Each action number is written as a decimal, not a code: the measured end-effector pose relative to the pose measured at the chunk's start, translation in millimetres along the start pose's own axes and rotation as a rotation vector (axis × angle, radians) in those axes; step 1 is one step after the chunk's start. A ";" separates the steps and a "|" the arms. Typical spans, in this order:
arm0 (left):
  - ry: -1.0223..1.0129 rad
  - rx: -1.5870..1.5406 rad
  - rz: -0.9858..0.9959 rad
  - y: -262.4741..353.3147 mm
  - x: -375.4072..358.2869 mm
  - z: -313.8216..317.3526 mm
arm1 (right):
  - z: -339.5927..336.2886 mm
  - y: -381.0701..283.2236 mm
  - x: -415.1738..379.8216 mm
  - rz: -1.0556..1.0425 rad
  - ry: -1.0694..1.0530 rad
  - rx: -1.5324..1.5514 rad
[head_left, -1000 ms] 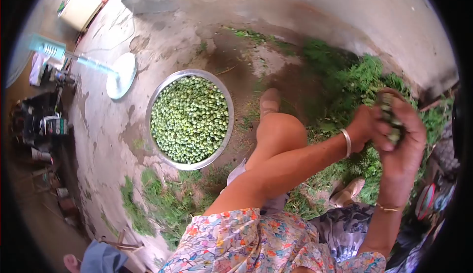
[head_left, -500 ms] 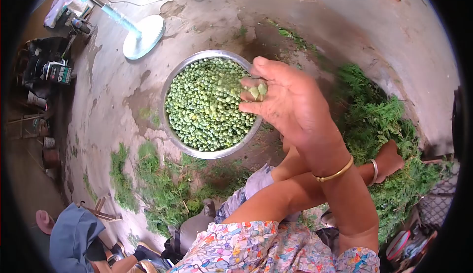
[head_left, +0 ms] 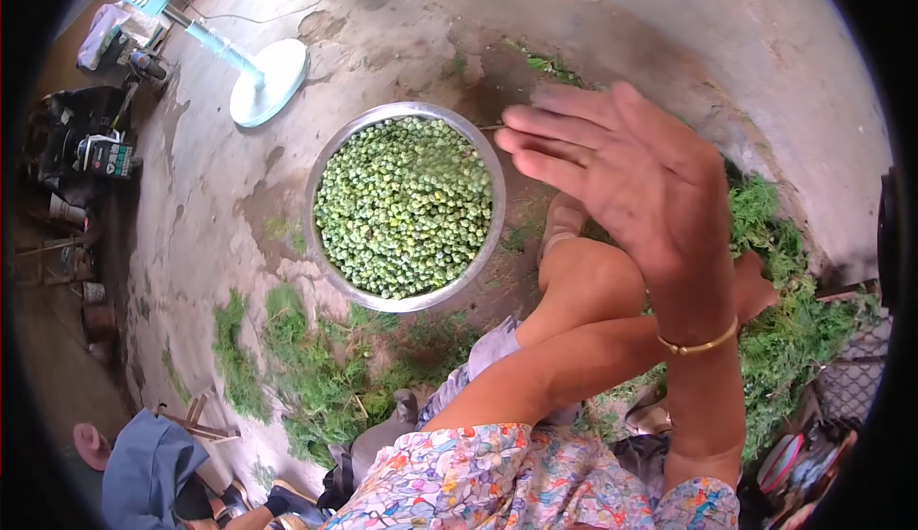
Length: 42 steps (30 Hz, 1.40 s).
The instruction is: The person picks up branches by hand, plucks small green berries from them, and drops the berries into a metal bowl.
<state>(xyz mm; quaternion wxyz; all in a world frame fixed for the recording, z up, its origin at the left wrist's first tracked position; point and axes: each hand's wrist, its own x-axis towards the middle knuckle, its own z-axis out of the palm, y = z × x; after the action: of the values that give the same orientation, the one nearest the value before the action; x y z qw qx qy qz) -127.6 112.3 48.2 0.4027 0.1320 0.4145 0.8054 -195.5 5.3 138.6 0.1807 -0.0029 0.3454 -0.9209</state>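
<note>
A round metal basin stands on the floor, heaped with small round green pods. To its upper right, my right hand is raised, fingers stretched out, with nothing seen in it; a gold-coloured bangle circles that wrist. My left arm crosses beneath the right forearm. At its end my left hand is at the feathery green plants on the right. The right forearm covers part of that hand, and its fingers are hidden, so whether it grips a plant does not show.
More cut greenery lies below the basin. A pale blue fan stand rises from the floor at upper left. Another person sits at lower left beside a small wooden stool. Dark machinery lines the left side.
My right hand has moved right, away from the basin, and its fingers have straightened. The green pods seen at its fingers earlier are gone from it. My left hand has shifted slightly upward.
</note>
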 end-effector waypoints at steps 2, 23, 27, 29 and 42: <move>-0.005 0.022 0.009 2.1 -0.8 -0.8 | -6.7 -12.4 -23.0 -0.087 0.005 -0.080; -0.270 0.033 -0.226 -25.7 11.0 52.0 | -186.0 -73.2 -335.9 -0.567 1.059 -0.458; -0.325 0.102 -0.281 -40.6 14.0 54.6 | -204.8 -78.0 -333.7 -0.610 0.926 -0.314; -0.294 0.077 -0.314 -40.4 13.0 62.6 | -208.7 -78.5 -335.9 -0.595 0.963 -0.349; 0.042 0.172 -0.345 -41.4 4.4 64.0 | -232.3 -78.5 -368.8 -0.647 1.691 -1.378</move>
<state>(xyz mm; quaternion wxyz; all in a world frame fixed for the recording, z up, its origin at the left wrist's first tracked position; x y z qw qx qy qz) -73.2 165.4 55.4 0.5134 0.0760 0.5065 0.6886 93.0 330.9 55.8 -0.3963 0.4317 0.7722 -0.2453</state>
